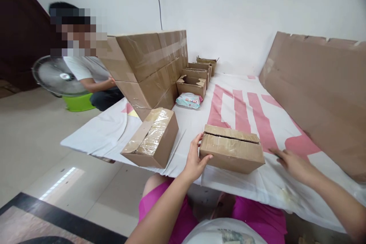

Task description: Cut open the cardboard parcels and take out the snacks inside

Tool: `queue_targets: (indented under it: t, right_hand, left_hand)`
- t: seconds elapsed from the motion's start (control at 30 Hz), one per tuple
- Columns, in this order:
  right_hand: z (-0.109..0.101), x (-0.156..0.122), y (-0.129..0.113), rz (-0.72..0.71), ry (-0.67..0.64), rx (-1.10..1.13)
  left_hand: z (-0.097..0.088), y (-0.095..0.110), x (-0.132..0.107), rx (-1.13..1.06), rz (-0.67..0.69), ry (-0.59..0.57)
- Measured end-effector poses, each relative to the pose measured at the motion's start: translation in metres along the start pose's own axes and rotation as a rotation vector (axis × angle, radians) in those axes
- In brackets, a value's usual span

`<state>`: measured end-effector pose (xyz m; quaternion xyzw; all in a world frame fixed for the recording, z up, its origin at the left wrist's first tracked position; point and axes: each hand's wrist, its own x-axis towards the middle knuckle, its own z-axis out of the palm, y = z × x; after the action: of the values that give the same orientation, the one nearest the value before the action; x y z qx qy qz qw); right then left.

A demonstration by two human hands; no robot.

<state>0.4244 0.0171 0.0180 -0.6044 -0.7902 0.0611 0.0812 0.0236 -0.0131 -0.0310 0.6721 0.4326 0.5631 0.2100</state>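
Note:
A small cardboard box [231, 150] sits on the cloth-covered table right in front of me, with a dark gap running along the seam of its top flaps. My left hand [197, 160] grips the box's left end, thumb on the near side and fingers at the far corner. Just right of the box, my right hand [293, 162] is closed around a small dark thing, too blurred to name. A second cardboard box [153, 139], with shiny clear tape over its top, lies at a slant to the left.
Stacked taped cartons [148, 65] rise at the left, with a person [85, 68] crouching beyond them near a fan [61, 76]. Several open boxes [193, 84] line up behind a wipes packet [189, 100]. A large cardboard sheet [317, 95] leans along the right side.

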Motion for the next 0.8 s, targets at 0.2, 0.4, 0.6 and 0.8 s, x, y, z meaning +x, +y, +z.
queue_targets:
  t: [0.2,0.4,0.6,0.8]
  right_hand:
    - [0.025,-0.004,-0.006,-0.048,-0.116,0.109]
    - [-0.035,0.002,-0.06,-0.023,0.276,0.274]
    - [-0.068,0.039,-0.114,-0.113,0.186,0.401]
    - [-0.066,0.102,-0.149,-0.184,-0.201,0.317]
  left_hand:
    - [-0.004,0.006,0.003,-0.058,0.022,-0.027]
    - [0.001,0.004,0.0,-0.129,-0.018,0.015]
    - [0.003,0.01,0.0,-0.115,0.004,0.031]
    - [0.0,0.015,-0.005,-0.04,0.052,0.027]
